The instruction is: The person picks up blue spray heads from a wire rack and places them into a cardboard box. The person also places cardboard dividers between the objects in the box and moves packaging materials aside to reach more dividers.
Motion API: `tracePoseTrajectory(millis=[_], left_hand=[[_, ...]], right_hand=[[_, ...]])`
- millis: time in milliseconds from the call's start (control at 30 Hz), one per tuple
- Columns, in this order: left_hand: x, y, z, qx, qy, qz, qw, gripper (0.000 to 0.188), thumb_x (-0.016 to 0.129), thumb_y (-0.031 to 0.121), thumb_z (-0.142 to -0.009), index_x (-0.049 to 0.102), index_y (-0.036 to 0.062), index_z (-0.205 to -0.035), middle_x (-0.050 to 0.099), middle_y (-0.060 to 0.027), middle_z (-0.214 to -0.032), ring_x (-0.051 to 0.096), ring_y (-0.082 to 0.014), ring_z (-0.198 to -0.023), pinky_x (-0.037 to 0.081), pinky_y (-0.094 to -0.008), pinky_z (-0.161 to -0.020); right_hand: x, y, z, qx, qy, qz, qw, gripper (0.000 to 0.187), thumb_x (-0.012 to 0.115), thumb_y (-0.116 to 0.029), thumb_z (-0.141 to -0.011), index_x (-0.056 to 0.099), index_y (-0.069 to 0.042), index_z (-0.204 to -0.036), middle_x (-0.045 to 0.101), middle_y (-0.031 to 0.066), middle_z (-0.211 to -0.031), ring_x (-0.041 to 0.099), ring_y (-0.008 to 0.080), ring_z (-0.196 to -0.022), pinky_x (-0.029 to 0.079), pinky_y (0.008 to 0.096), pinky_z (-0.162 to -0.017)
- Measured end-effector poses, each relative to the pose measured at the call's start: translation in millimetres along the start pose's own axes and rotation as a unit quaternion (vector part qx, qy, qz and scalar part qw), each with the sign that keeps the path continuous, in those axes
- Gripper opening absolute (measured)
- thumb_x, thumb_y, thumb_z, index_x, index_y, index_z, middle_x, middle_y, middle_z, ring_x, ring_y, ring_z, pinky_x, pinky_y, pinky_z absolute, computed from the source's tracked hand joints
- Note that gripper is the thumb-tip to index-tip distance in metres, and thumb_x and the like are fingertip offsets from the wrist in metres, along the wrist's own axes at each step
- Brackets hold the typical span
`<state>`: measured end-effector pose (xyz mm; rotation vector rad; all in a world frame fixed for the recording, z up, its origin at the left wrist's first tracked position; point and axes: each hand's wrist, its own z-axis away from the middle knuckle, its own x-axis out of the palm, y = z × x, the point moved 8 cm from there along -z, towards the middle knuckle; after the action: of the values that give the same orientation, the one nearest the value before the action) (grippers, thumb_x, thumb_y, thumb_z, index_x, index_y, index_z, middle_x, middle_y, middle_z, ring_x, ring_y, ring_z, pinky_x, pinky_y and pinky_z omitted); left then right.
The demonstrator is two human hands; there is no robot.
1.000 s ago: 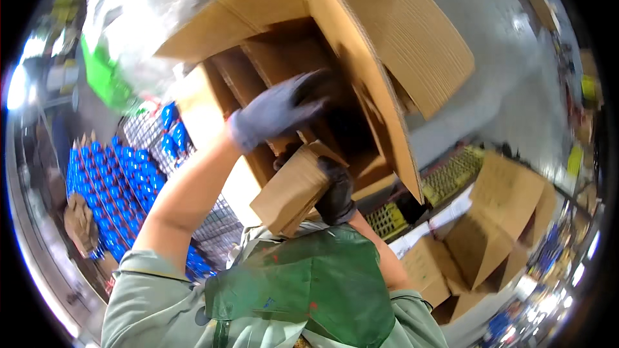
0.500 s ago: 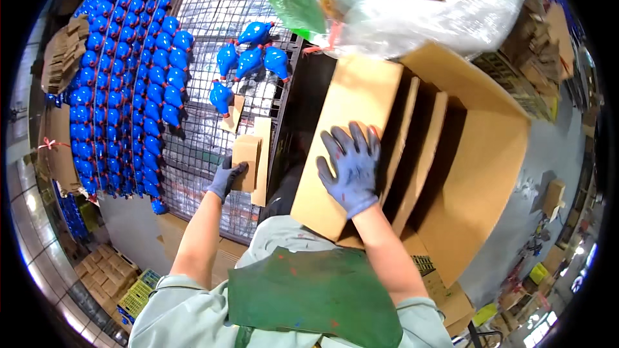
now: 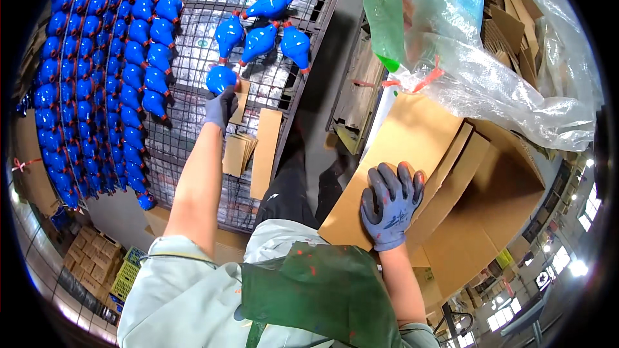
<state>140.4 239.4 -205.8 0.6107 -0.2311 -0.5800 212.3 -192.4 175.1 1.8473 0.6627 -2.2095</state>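
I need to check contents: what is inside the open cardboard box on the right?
Inside the cardboard box, dividers show beside the panel under the right hand. The dividers and shade hide the bottom; I can't tell what lies there.

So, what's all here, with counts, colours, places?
Loose pieces: five, blue and red, on mesh.
Rowed pieces: many, same colours, left.
Wire mesh: one, dark, upper left.
Cardboard strip: one, tan, on mesh.
Short cardboard piece: one, tan, on mesh.
Cardboard stack: one, tan, beside strip.
Open carton: one, tan, right.
Plastic sheeting: count unclear, clear and green, upper right.
Background boxes: several, brown, lower left.
Apron: one, green, bottom.
Left grip: one, gloved blue, at loose piece.
Right grip: one, gloved blue, flat on carton.
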Motion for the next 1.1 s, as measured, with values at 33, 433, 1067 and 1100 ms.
tracePoseTrajectory(millis=[33, 433, 1067, 1100], left_hand=[[14, 5, 19, -0.077, -0.038, 0.049, 0.995, 0.027, 0.07, 0.017, -0.091, 0.052, 0.0091, -0.109, 0.062, -0.0061, -0.074, 0.059, -0.0183, -0.052, 0.049, -0.0312, -0.046], [172, 51, 414, -0.068, -0.448, -0.021, 0.891, 0.061, 0.044, 0.05, -0.103, 0.029, 0.0102, -0.147, 0.059, -0.011, -0.067, 0.051, -0.0177, -0.049, 0.044, -0.0276, -0.052], [349, -275, 525, 0.379, -0.461, -0.798, -0.076, 0.033, 0.058, 0.031, -0.086, 0.075, 0.0129, -0.108, 0.069, -0.0136, -0.115, 0.061, -0.0325, -0.11, 0.043, -0.0549, -0.09], [351, -277, 528, 0.395, -0.473, -0.786, -0.045, 0.033, 0.058, 0.031, -0.086, 0.075, 0.0129, -0.108, 0.069, -0.0136, -0.115, 0.061, -0.0324, -0.111, 0.043, -0.0547, -0.09]], right_hand=[[1, 3, 3, 0.007, 0.007, 0.005, 1.0, 0.04, 0.063, -0.017, -0.078, 0.065, -0.015, -0.118, 0.057, 0.0034, -0.126, 0.044, 0.0293, -0.129, 0.025, 0.0543, -0.114], [-38, 29, 31, 0.069, 0.155, -0.416, 0.893, 0.072, 0.073, -0.029, -0.083, 0.045, 0.0, -0.143, 0.048, 0.0179, -0.145, 0.047, 0.0358, -0.133, 0.03, 0.0476, -0.116], [-43, 177, 104, 0.001, 0.074, -0.984, 0.163, 0.063, 0.05, -0.053, -0.098, 0.044, -0.009, -0.143, 0.054, 0.021, -0.135, 0.061, 0.0414, -0.111, 0.059, 0.0439, -0.067], [-31, 170, 114, 0.014, 0.065, -0.993, 0.097, 0.066, 0.051, -0.054, -0.097, 0.042, -0.008, -0.144, 0.055, 0.0219, -0.133, 0.062, 0.043, -0.107, 0.059, 0.043, -0.064]])
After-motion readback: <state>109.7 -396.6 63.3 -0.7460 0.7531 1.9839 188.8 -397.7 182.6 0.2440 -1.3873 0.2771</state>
